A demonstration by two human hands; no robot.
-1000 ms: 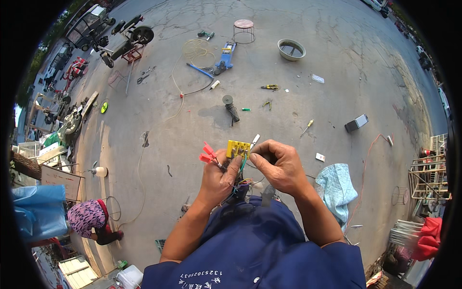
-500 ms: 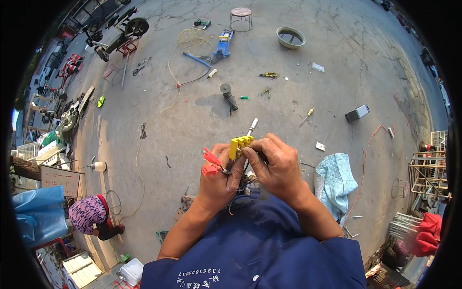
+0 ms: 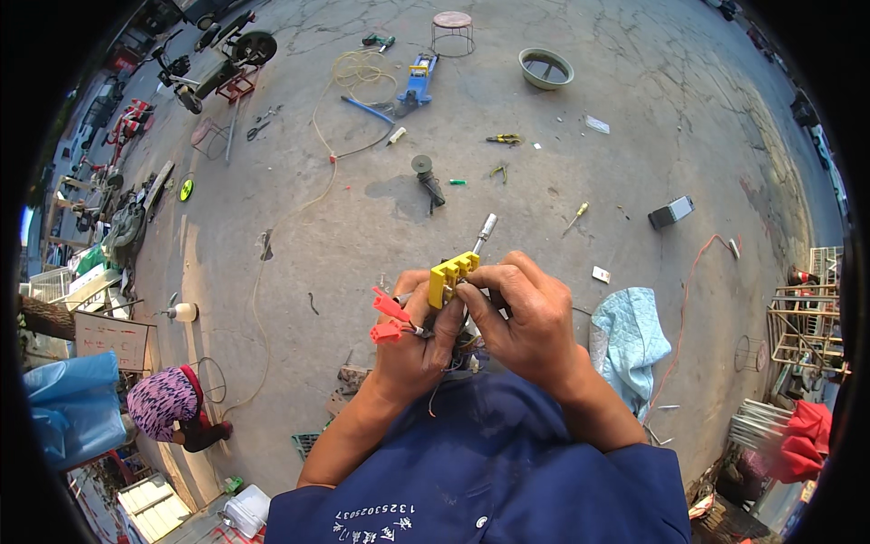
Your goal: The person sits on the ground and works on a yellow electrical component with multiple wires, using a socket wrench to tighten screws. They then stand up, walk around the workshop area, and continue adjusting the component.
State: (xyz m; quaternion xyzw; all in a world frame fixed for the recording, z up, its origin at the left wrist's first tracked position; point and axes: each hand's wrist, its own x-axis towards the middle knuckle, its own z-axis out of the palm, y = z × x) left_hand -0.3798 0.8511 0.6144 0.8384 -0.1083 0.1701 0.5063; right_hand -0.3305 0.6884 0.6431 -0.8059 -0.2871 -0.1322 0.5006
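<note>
In front of my chest, my left hand (image 3: 410, 340) is closed round a yellow plastic terminal block (image 3: 446, 280) with slots along its top. Two red plug connectors (image 3: 388, 317) on short wires stick out at the left of that hand. My right hand (image 3: 530, 313) is pinched, thumb against forefinger, right at the block's near side. Whatever small part lies between those fingertips is hidden. Beyond the block projects a silvery metal socket tool (image 3: 487, 228); its lower end is hidden behind the block. Several thin wires (image 3: 467, 340) hang below, partly covered by my hands.
On the concrete lie pliers (image 3: 504, 139), a screwdriver (image 3: 580, 211), a black cylindrical part (image 3: 427, 181) and a grey box (image 3: 671, 212). Farther off are a blue floor jack (image 3: 420, 80), a basin (image 3: 546, 69) and a stool (image 3: 452, 22). A pale blue cloth (image 3: 629, 340) lies to the right.
The yellow block has shifted slightly left and is tilted a little more. The red connectors moved a bit left, and the socket tool reaches slightly farther out. Both hands keep their grip.
</note>
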